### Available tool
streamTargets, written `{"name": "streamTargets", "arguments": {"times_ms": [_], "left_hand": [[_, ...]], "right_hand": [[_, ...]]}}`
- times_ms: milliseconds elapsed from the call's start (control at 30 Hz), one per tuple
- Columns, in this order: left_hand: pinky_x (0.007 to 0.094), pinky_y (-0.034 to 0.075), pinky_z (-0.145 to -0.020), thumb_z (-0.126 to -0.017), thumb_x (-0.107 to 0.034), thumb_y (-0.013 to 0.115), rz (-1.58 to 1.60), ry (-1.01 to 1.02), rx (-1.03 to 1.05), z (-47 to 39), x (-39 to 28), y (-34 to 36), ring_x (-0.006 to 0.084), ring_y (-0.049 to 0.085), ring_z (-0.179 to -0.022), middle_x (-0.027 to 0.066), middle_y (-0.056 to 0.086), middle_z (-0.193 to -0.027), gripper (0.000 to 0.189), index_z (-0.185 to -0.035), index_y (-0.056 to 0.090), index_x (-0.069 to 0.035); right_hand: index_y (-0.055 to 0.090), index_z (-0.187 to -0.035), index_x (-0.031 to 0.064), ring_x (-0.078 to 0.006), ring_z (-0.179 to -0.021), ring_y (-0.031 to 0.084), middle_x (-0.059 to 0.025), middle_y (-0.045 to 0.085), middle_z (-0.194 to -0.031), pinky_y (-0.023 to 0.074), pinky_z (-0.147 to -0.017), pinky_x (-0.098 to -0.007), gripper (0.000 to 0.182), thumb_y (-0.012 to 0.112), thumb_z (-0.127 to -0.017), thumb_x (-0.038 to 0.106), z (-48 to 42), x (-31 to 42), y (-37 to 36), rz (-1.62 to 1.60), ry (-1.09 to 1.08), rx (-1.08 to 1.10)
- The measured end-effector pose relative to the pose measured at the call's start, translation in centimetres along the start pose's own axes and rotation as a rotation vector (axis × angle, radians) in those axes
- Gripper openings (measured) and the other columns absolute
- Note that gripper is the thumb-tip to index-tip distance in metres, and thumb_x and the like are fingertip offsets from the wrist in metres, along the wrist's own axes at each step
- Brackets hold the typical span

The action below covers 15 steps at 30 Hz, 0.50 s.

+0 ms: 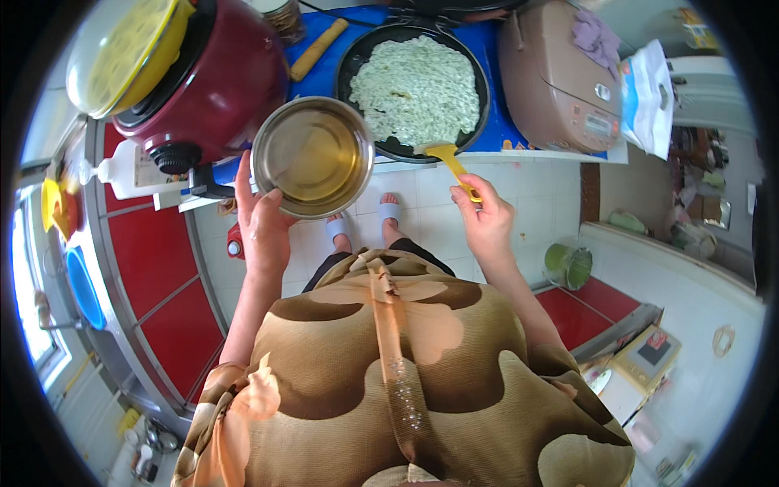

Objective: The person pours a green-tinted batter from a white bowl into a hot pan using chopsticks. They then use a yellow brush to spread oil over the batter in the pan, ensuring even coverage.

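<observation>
My left hand (pixel 261 222) grips a stainless steel bowl (pixel 363 173) from its left side and tilts it slightly. A yellowish tint lies in the bowl's bottom; whether it is liquid or reflection I cannot tell. Between the fingers of my right hand (pixel 490 213) is the handle of a yellow spatula (pixel 451 161). Its head touches the near edge of a round, pale, green-flecked pancake (pixel 420 85). The pancake covers most of a black electric griddle (pixel 484 115), whose lid stands raised behind it. The bowl's right rim overlaps the griddle's left edge in my view.
A maroon cooker (pixel 243 79) with a yellow basket (pixel 173 55) on top stands left. Beside the griddle lies a wooden rolling pin (pixel 319 49). To the right are a brown rice cooker (pixel 563 91) and a white bag (pixel 651 100). A green bin (pixel 566 265) sits low at right.
</observation>
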<state>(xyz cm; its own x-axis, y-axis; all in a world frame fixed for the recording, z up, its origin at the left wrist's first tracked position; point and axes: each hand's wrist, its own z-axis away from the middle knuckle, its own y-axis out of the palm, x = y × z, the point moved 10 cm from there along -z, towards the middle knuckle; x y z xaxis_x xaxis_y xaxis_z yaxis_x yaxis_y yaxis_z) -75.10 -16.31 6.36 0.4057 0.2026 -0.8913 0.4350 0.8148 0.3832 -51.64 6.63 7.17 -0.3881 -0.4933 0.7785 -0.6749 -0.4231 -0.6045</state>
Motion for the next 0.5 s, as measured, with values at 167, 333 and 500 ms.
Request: {"name": "streamTargets", "arguments": {"times_ms": [167,333,500], "left_hand": [[0.0447,0.058,-0.084,-0.083,-0.013,0.049,-0.037,-0.021,0.061,-0.2,-0.7,-1.0,0.0314,0.058,-0.114,0.0208,0.042,-0.138,0.078,-0.151,0.012,-0.011],[0.0419,0.058,-0.082,-0.082,-0.014,0.05,0.036,-0.048,0.071,0.5,-1.1,-2.2,0.0288,0.059,-0.113,0.0189,0.049,-0.132,0.08,-0.152,0.012,-0.013],[0.04,0.056,-0.084,-0.081,-0.013,0.048,0.028,-0.052,0.073,1.1,-1.8,-3.8,0.0274,0.058,-0.113,0.0171,0.051,-0.13,0.078,-0.152,0.014,-0.013]], "right_hand": [[0.066,-0.104,0.0056,-0.0197,-0.074,0.071,-0.0112,0.07,-0.082,0.0545,-0.059,-0.029,0.024,0.074,-0.083,0.014,-0.3,1.1,-0.6,-0.071,0.016,-0.118],[0.07,-0.094,0.0061,-0.0199,-0.071,0.07,-0.0082,0.071,-0.078,0.0532,-0.059,-0.0304,0.016,0.072,-0.084,0.018,-4.1,3.4,-1.6,0.083,-0.033,-0.19],[0.071,-0.084,0.007,-0.0256,-0.064,0.066,-0.0081,0.068,-0.075,0.0515,-0.057,-0.0333,0.016,0.07,-0.084,0.023,-7.2,8.0,-1.1,0.42,-0.393,-0.248]]}}
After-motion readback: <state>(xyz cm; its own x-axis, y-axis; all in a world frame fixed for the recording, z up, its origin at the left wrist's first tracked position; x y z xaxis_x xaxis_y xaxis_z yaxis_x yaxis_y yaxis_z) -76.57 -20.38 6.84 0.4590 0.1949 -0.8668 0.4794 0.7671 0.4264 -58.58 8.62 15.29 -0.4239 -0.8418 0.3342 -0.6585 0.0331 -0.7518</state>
